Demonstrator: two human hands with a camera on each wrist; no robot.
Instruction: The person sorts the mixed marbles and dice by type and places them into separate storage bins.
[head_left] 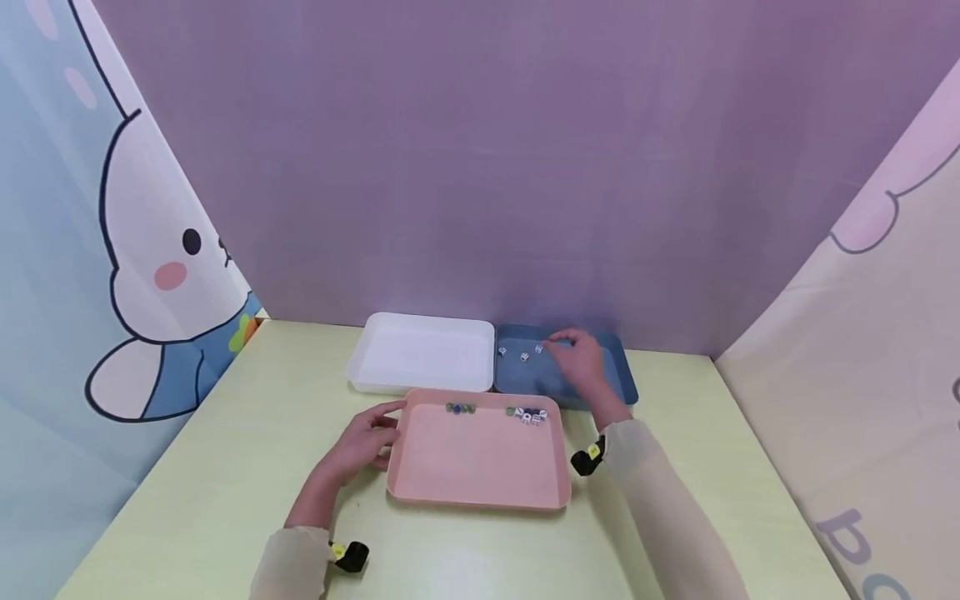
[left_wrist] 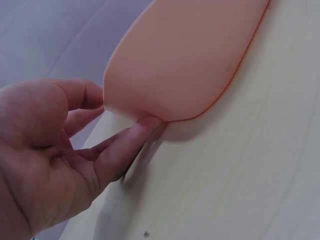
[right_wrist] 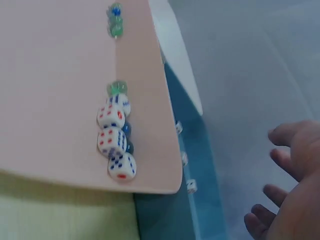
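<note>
The pink tray [head_left: 480, 467] is gripped at its left side by my left hand [head_left: 363, 442]. In the left wrist view the thumb [left_wrist: 135, 135] touches one end of the tray's wall [left_wrist: 165, 85], with other fingers farther along it. Along the tray's far side lie several white dice [right_wrist: 112, 141] beside green and blue marbles [right_wrist: 117, 88], and another small row of marbles [head_left: 460, 408]. Over the blue tray [head_left: 525, 381] hovers my right hand [head_left: 581, 360], its fingers apart and nothing visible between them. Three dice [head_left: 524, 357] lie in that tray, near the fingertips.
A white tray [head_left: 423, 387] stands behind the pink one, side by side with the blue tray. Behind them rises a purple cloth wall [head_left: 480, 167]. Printed cloths hang at left and right of the pale table [head_left: 225, 458].
</note>
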